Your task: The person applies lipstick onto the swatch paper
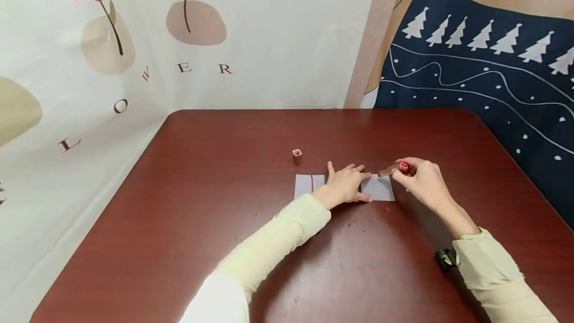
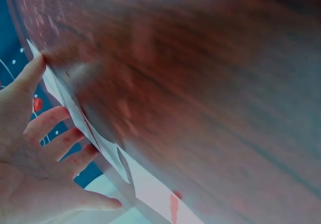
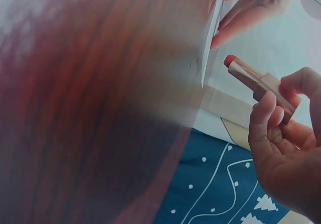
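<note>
My left hand [image 1: 344,183] lies with spread fingers across white paper, thumb and fingertips on the left side of a blank sheet [image 1: 380,189]. In my right hand [image 1: 423,182] is an uncapped lipstick [image 3: 273,89], pinched by thumb and fingers around its base. Its red tip points left over the sheet's far edge in the head view. Left of my left hand lies another piece of white paper [image 1: 302,186] with a red streak down it; the hand and sleeve hide part of it. A lipstick cap [image 1: 297,158] stands upright behind that paper, open end up.
The dark red-brown table [image 1: 202,203] has rounded far corners. Behind it hangs a white cloth [image 1: 278,64] with flowers and letters, and a navy cloth [image 1: 448,74] with white trees hangs at the right. A black device [image 1: 446,259] sits at the right sleeve's cuff.
</note>
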Action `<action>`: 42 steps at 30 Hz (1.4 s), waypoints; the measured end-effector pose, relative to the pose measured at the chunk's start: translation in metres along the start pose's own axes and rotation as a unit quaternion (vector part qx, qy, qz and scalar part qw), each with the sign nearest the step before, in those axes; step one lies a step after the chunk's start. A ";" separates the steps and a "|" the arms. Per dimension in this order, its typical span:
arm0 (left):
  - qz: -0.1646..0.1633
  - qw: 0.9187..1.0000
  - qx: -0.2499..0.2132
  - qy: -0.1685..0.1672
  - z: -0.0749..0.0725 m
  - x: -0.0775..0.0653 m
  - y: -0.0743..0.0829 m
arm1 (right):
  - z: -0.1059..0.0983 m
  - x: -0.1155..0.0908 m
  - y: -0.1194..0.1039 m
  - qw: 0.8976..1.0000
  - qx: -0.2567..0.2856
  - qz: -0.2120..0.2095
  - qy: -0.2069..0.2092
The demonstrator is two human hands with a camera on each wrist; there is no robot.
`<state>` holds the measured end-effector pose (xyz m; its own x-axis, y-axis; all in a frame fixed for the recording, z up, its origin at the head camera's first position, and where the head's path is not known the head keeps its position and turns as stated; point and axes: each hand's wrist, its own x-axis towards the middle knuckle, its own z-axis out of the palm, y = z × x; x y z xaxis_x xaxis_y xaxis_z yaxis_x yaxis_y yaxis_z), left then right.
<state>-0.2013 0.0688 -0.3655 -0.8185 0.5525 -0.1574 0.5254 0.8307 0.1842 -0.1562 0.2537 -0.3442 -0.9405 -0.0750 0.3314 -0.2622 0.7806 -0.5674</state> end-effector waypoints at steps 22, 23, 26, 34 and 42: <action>0.003 1.000 0.021 -0.021 -0.002 0.003 -0.001 | -0.003 0.001 0.003 1.000 0.020 0.020 -0.010; 0.003 0.999 0.021 -0.025 -0.002 0.002 -0.001 | -0.002 0.001 0.003 0.999 0.026 0.020 -0.015; 0.004 0.999 0.024 -0.032 -0.002 0.002 -0.002 | -0.001 0.001 0.003 0.998 0.043 0.017 -0.030; 0.000 0.999 0.014 -0.045 -0.003 0.001 -0.004 | -0.002 0.000 0.004 0.994 0.090 0.031 -0.054; -0.006 0.999 0.019 -0.043 -0.002 0.002 -0.003 | -0.005 0.000 0.006 0.994 0.091 0.030 -0.047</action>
<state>-0.2052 0.0678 -0.3640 -0.8023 0.5452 -0.2429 0.5258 0.8382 0.1447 -0.1569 0.2613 -0.3441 -0.9695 -0.0966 0.2251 -0.2316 0.6609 -0.7139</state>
